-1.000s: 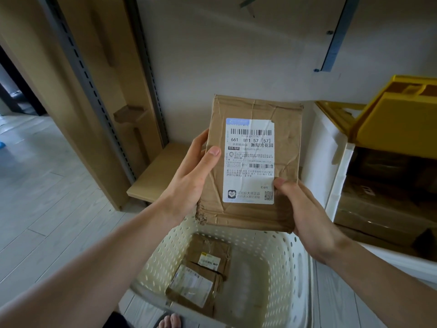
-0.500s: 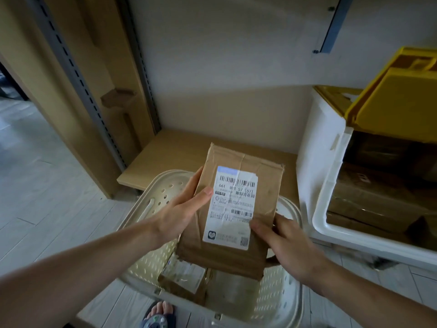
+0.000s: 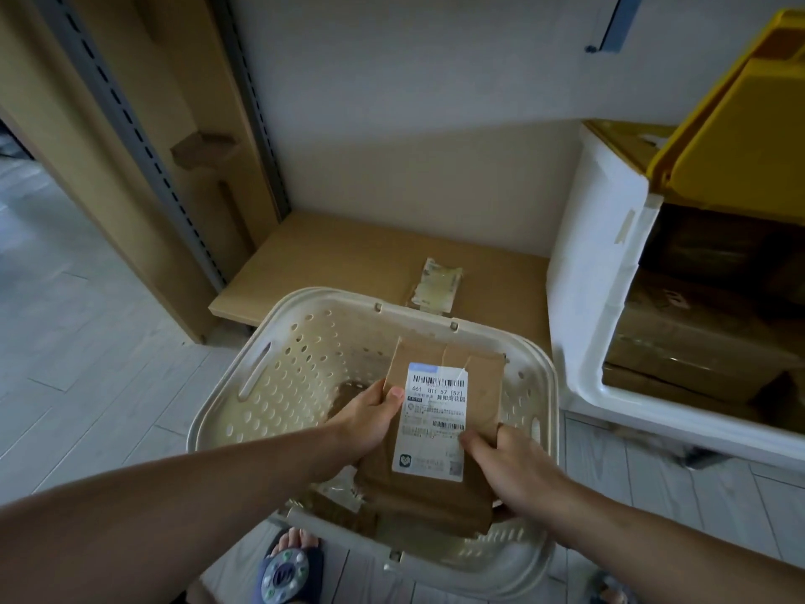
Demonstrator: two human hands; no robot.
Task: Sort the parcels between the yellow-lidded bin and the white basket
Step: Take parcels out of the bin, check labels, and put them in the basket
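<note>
Your left hand (image 3: 368, 422) and right hand (image 3: 516, 466) grasp brown labelled cardboard parcel (image 3: 440, 433) inside white perforated plastic basket (image 3: 279, 377), left of yellow-lidded white bin (image 3: 596, 272).

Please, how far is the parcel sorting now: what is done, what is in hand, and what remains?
Done: at least one brown parcel lies in the white basket. In hand: the left hand and right hand hold a labelled parcel low inside the basket, not yet released. Left: boxes sit in the yellow-lidded bin; whether they need sorting is unclear.
</note>
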